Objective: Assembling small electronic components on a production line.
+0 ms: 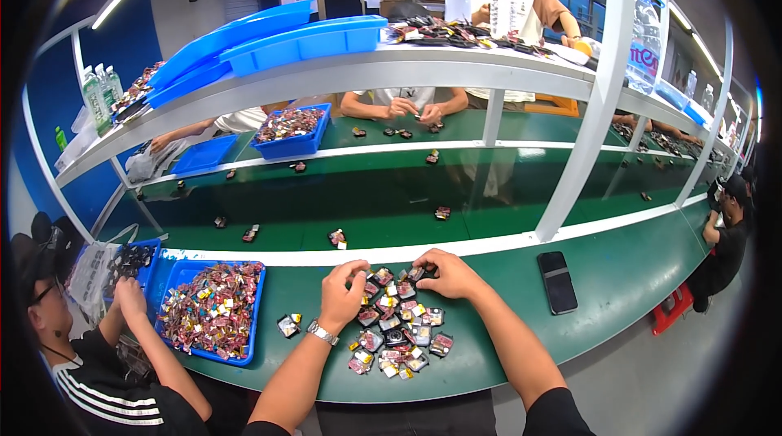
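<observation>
A pile of small black-cased electronic modules [397, 337], with pinkish circuit boards and yellow and white patches, lies on the green bench in front of me. My left hand [343, 299], with a metal-banded watch on the wrist, rests at the pile's far left edge. Its fingers are bent, with thumb and forefinger apart beside the modules. At the far right edge, my right hand [450, 275] has its thumb and forefinger curled around a dark module [418, 273]. One separate module [289, 325] lies left of my left forearm.
A blue tray [259, 310] heaped with small boards stands left, beside a seated co-worker's arm [167, 354]. A black phone [557, 282] lies right. Beyond a white rail, scattered modules lie on a green belt [375, 208]. White posts [590, 102] carry a shelf with blue trays [301, 43].
</observation>
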Motion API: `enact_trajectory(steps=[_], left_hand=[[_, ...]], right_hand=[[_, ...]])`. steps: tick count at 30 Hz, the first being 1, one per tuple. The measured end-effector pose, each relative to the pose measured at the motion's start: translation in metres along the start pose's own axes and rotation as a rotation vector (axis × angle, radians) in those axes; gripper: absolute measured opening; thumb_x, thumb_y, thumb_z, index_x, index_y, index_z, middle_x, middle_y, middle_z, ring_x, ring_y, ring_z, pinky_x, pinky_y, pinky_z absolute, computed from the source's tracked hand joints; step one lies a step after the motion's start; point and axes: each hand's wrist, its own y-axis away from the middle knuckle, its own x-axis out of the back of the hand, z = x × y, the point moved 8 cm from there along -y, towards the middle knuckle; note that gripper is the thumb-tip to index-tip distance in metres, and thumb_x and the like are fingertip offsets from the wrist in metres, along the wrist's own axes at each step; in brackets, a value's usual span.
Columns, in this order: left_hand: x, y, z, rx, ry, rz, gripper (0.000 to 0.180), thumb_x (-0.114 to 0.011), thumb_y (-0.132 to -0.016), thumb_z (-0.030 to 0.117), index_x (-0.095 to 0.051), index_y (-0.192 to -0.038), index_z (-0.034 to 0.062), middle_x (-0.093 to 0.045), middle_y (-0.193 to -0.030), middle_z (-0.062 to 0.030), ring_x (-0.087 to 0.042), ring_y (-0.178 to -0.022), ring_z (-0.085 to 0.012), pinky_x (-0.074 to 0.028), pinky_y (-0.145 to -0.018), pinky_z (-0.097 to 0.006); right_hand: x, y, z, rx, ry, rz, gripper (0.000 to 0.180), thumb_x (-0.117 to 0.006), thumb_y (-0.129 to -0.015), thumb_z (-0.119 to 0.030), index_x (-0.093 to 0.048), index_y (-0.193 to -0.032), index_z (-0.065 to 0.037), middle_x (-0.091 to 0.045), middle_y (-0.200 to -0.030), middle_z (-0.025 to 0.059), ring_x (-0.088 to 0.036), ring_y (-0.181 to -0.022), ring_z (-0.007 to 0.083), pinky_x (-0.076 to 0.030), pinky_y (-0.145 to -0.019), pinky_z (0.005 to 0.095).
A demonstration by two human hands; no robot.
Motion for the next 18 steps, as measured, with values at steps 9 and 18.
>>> enact_trajectory(steps=[9,18], left_hand=[[-0.032,0.011,-0.01,0.384,0.654,-0.407,0.036,-0.048,-0.103,0.026,-0.06,-0.121,-0.0034,-0.068,-0.093,-0.0061,-0.058,-0.068,-0.0084,-0.048,-0.061,-0.022],[-0.044,0.016,-0.021,0.53,0.809,-0.441,0.027,-0.051,-0.101,0.013,-0.055,-0.121,-0.0052,-0.064,-0.098,-0.0093,-0.063,-0.073,-0.0132,-0.054,-0.068,-0.024]], right_hand=[[0.009,0.007,-0.073,0.298,-0.33,-0.12,0.047,-0.078,-0.073,-0.01,-0.066,-0.119,-0.01,-0.063,-0.117,0.0065,-0.057,-0.113,0.0197,-0.046,-0.097,0.0346],[-0.013,0.01,-0.077,0.29,-0.228,0.079,0.048,-0.073,-0.075,-0.004,-0.064,-0.121,-0.008,-0.059,-0.124,0.0097,-0.053,-0.119,0.0275,-0.043,-0.103,0.0392]])
